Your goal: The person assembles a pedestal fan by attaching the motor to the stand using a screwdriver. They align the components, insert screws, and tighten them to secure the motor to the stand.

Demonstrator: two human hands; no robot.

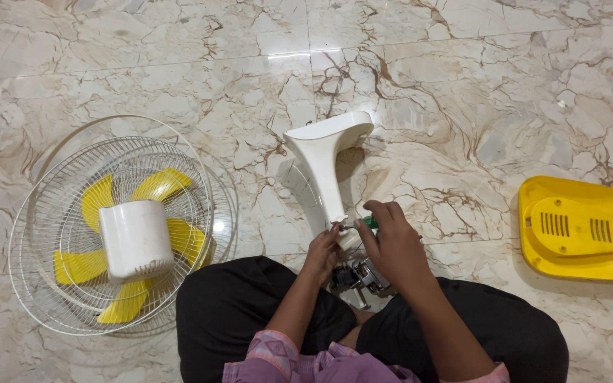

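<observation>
Floor (462, 85): cream marble, brown veining throughout. Wire grille (44, 234), left of frame: white. Blades (97, 198) inside it: yellow. Motor housing (136, 240) at centre of grille: white. Fan stand (324, 167), mid-frame: white. Slotted cover (580, 230), right edge: yellow. Screwdriver handle (369, 222): green. Trousers (243, 312), bottom: black. Sleeves (278, 351): pink-purple patterned.

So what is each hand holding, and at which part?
Right hand holds a green-handled screwdriver by its handle. Left hand steadies the white fan stand at its narrow lower end.
</observation>
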